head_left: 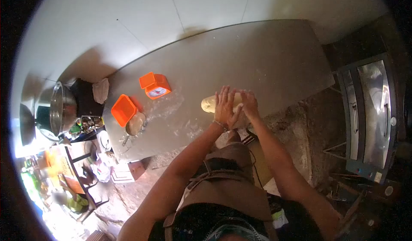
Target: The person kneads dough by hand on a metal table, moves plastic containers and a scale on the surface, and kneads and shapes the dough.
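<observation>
A pale, elongated piece of dough (pixel 208 104) lies on the grey table, near its front edge. My left hand (pixel 225 106) rests flat on top of the dough, fingers extended and pointing away from me. At the dough's right end, my right hand (pixel 249 105) presses against it with the fingers stretched out. The two hands are close together, and they cover much of the dough. A bracelet circles my left wrist.
An orange scale (pixel 155 85) stands left of the dough on the floured table (pixel 266 56). Farther left are an orange tray (pixel 124 110) and a round sieve (pixel 136 124). A metal oven (pixel 369 116) stands at the right. A large metal bowl (pixel 63 108) is at the far left.
</observation>
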{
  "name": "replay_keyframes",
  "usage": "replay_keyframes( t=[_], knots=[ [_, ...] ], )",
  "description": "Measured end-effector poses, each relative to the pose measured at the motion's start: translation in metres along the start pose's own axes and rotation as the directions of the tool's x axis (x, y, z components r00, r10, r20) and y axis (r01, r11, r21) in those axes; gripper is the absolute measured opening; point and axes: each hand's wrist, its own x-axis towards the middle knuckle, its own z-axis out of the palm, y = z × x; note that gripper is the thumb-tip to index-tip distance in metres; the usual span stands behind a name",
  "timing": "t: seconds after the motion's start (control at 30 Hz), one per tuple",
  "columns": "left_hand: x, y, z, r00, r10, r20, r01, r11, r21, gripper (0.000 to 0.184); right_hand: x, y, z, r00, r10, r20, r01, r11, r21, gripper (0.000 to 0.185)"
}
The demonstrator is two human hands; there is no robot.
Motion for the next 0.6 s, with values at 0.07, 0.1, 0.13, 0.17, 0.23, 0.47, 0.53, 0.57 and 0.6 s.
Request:
replay_keyframes(
  t=[0.07,0.1,0.13,0.17,0.23,0.47,0.53,0.57,0.6],
  knots=[
    [-0.002,-0.010,-0.008,0.998,-0.062,-0.023,0.061,0.998,-0.032,0.077,-0.033,-0.018,0.003,0.993,-0.117,0.023,0.118,0.992,-0.034,0.069],
    [-0.013,-0.019,-0.016,0.993,-0.101,0.064,0.098,0.994,0.046,0.081,-0.046,-0.023,0.005,0.966,-0.252,0.061,0.257,0.962,-0.095,0.067],
    [-0.027,-0.028,-0.025,0.977,-0.149,0.151,0.130,0.983,0.127,0.086,-0.056,-0.027,0.012,0.977,-0.162,0.136,0.186,0.965,-0.187,0.064],
    [-0.044,-0.038,-0.032,0.975,-0.166,0.149,0.148,0.981,0.122,0.086,-0.069,-0.040,0.022,0.977,-0.062,0.202,0.118,0.953,-0.281,0.063],
    [-0.067,-0.056,-0.044,0.984,-0.046,0.175,0.045,0.999,0.013,0.092,-0.096,-0.058,0.051,0.941,-0.302,0.153,0.338,0.860,-0.382,0.058],
    [-0.059,-0.100,-0.049,0.997,-0.073,-0.020,0.071,0.993,-0.094,0.094,-0.071,-0.024,0.125,0.786,-0.559,0.265,0.615,0.657,-0.436,0.068],
    [-0.036,-0.113,-0.049,0.996,-0.088,-0.006,0.087,0.991,-0.102,0.094,-0.050,-0.023,0.124,0.787,-0.557,0.266,0.616,0.692,-0.375,0.069],
    [-0.024,-0.121,-0.050,0.996,-0.092,0.003,0.092,0.991,-0.100,0.093,-0.037,-0.026,0.123,0.812,-0.494,0.310,0.582,0.714,-0.388,0.071],
    [-0.012,-0.130,-0.045,0.996,-0.085,-0.014,0.084,0.995,-0.059,0.090,-0.020,-0.029,0.124,0.831,-0.433,0.349,0.550,0.731,-0.404,0.073]
  ],
)
